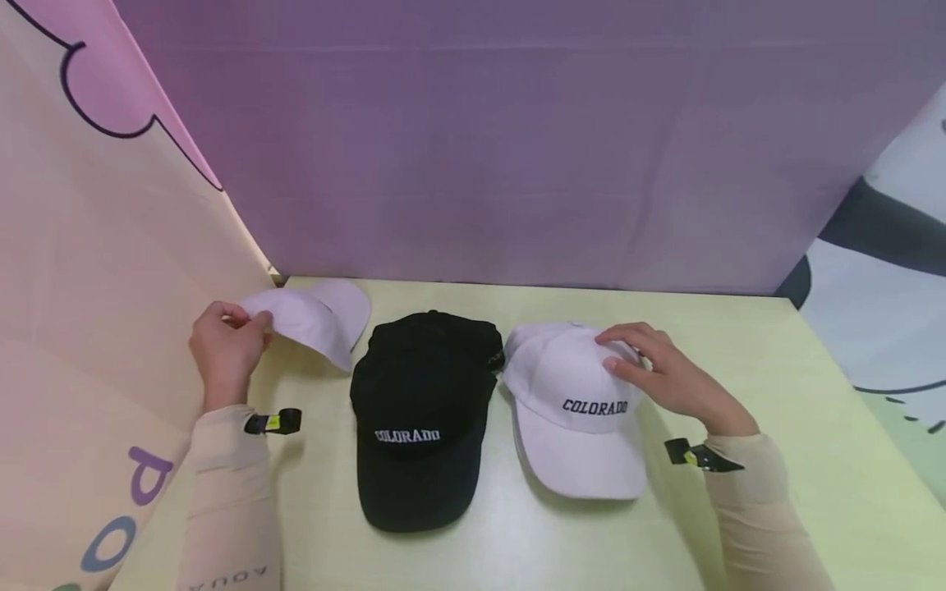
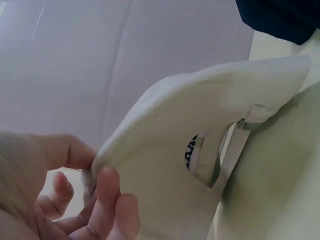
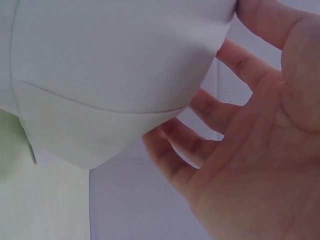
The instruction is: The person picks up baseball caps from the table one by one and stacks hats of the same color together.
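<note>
My left hand (image 1: 231, 341) pinches the edge of a white cap (image 1: 299, 316) at the back left, between thumb and fingers. The cap is tilted, and its underside with the back strap (image 2: 235, 157) faces the left wrist view. Further right, a white cap (image 1: 562, 373) with "COLORADO" on its front lies brim toward me, over what looks like another pale cap (image 1: 523, 335). My right hand (image 1: 668, 373) touches the crown's right side with spread, slightly bent fingers. Between the hands lies a black "COLORADO" cap (image 1: 421, 402), brim toward me.
The caps are on a pale yellow table (image 1: 776, 369). A purple cloth backdrop (image 1: 517, 164) stands along the far edge. A printed cloth (image 1: 89, 287) borders the left side, and another printed panel (image 1: 887, 304) is on the right.
</note>
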The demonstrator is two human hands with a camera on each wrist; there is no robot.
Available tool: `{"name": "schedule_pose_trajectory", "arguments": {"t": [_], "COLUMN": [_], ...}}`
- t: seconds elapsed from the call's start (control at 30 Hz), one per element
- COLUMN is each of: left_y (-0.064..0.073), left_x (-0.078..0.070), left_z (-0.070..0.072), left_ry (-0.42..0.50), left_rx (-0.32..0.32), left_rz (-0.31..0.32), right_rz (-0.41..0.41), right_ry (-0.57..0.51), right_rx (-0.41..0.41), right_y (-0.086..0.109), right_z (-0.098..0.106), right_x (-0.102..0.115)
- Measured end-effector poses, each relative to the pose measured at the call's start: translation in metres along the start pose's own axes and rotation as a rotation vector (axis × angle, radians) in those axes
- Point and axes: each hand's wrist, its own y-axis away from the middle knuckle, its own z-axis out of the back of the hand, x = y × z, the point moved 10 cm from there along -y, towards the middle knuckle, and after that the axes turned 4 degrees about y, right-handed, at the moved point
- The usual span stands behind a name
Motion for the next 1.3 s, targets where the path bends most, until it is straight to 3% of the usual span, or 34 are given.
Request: {"name": "schedule_pose_trajectory", "arguments": {"t": [0.23, 0.5, 0.87, 1.0, 1.13, 1.3], "left_y": [0.001, 0.006, 0.012, 0.016, 0.022, 0.031], "left_x": [-0.007, -0.02, -0.036, -0.045, -0.053, -0.068], "left_z": [0.0, 0.008, 0.015, 0.016, 0.02, 0.024], "left_ry": [-0.007, 0.039, 0.072, 0.09, 0.045, 0.035], "left_rx": [-0.057, -0.148, -0.172, -0.145, -0.141, -0.169], "left_rz": [-0.049, -0.17, -0.238, -0.232, -0.229, -0.304], "right_rz": [-0.002, 0.013, 0.018, 0.02, 0.022, 0.015], "right_ry": [0.007, 0.013, 0.007, 0.015, 0.017, 0.022], "right_rx": [0.001, -0.007, 0.012, 0.008, 0.008, 0.018], "right_y": [0.0, 0.0, 0.0, -0.001, -0.002, -0.001], "right_z": [0.0, -0.001, -0.003, -0.003, -0.004, -0.005], "right_x": [0.001, 0.002, 0.003, 0.003, 0.003, 0.004]}}
